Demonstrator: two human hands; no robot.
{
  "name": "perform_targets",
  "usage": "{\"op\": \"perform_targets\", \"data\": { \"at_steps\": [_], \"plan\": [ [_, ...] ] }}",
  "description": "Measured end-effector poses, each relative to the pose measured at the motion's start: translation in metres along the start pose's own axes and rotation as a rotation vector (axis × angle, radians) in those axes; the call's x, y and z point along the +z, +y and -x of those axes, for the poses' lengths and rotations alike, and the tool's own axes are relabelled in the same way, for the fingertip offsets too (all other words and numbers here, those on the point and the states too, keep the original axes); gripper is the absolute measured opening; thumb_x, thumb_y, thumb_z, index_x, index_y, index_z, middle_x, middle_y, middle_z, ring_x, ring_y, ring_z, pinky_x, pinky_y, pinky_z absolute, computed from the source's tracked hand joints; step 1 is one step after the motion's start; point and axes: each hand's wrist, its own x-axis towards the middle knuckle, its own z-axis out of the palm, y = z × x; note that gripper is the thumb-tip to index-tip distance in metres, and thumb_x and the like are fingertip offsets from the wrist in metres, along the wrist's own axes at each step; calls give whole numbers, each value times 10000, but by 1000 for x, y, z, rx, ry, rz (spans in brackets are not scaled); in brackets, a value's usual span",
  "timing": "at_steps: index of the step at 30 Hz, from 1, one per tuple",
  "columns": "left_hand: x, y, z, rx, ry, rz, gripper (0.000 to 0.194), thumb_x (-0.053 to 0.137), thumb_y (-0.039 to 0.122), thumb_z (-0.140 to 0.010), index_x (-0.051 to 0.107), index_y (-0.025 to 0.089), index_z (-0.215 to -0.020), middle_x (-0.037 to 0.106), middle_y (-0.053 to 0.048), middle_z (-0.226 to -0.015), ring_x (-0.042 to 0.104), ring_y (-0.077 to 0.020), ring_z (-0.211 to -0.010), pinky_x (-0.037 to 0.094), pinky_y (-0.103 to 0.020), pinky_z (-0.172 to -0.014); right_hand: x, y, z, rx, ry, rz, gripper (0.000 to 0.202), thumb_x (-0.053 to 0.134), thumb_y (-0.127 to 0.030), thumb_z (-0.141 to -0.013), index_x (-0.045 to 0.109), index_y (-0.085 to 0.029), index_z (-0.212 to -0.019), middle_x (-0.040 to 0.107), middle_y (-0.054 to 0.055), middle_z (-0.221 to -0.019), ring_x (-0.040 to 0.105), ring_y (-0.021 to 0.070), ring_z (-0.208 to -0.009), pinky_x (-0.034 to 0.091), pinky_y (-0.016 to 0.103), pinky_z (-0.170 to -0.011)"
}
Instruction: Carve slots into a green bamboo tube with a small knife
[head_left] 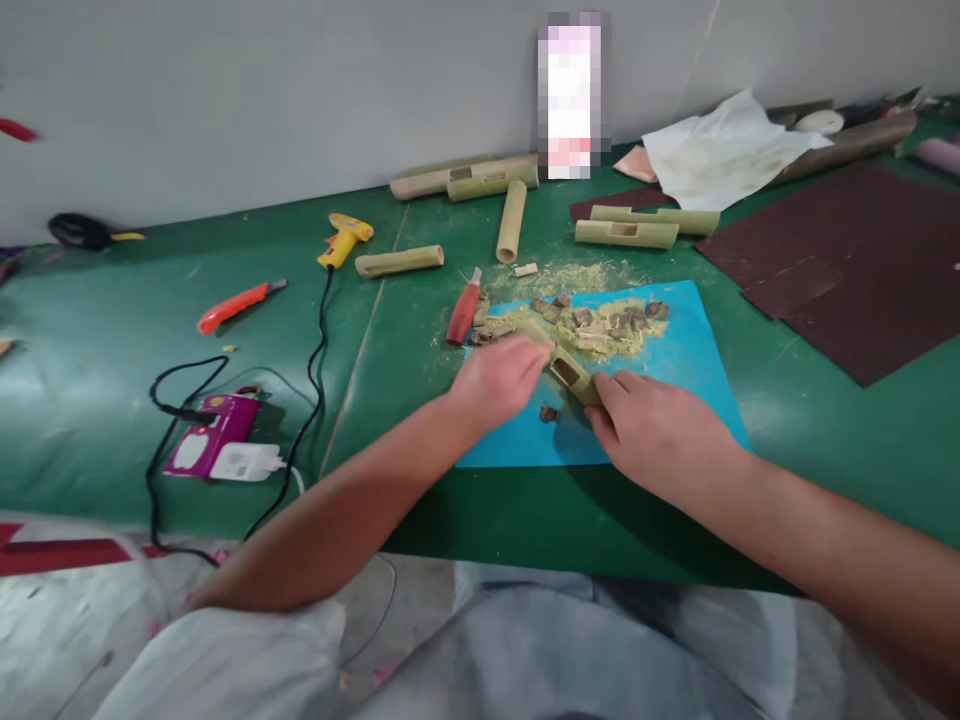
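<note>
A short green bamboo tube [574, 375] with a rectangular slot cut in its upper side lies slanted between my hands, over a blue sheet [690, 380]. My right hand [664, 425] is closed around its near right end. My left hand [499, 380] is closed in a fist, its fingertips at the tube's far left part; that part is blurred and partly hidden. Behind the tube, bamboo shavings and broken chips [600, 330] are heaped on the sheet. A dark chip [550, 412] lies just below the tube. Left of the heap rests a red-handled knife [465, 310].
More bamboo tubes [626, 234] lie toward the wall. At left are a yellow glue gun [346, 238], its black cord, an orange utility knife [240, 305] and a purple power box [214, 435]. Dark brown sheets [855, 270] and white paper [731, 150] are at right.
</note>
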Motion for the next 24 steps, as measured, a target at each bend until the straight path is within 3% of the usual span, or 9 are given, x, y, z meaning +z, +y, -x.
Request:
{"op": "perform_targets", "data": {
  "at_steps": [9, 12, 24],
  "plan": [
    [0, -8, -1, 2, -3, -23, 254, 512, 255, -1035, 748, 174, -1083, 789, -84, -1037, 755, -191, -951, 621, -303, -900, 1, 2, 0, -14, 25, -34, 254, 454, -247, -1009, 672, -126, -1059, 692, 116, -919, 633, 209, -784, 329, 319, -577],
    [-1, -8, -1, -33, 52, -50, 253, 512, 244, -1030, 753, 170, -1028, 789, -86, -1003, 754, -196, -940, 620, -313, -907, 0, 2, 0, 2, 28, -30, 269, 443, -258, -1019, 669, -125, -1080, 691, 116, -928, 625, 199, -771, 311, 315, -570],
    [-1, -3, 3, 64, -16, -54, 271, 489, 257, -1045, 735, 170, -1117, 786, -93, -1030, 758, -183, -938, 630, -280, -863, -1, 2, 0, -7, 3, -29, 292, 413, -261, -1030, 669, -134, -1087, 701, 115, -956, 664, 223, -836, 363, 323, -604]
  ]
}}
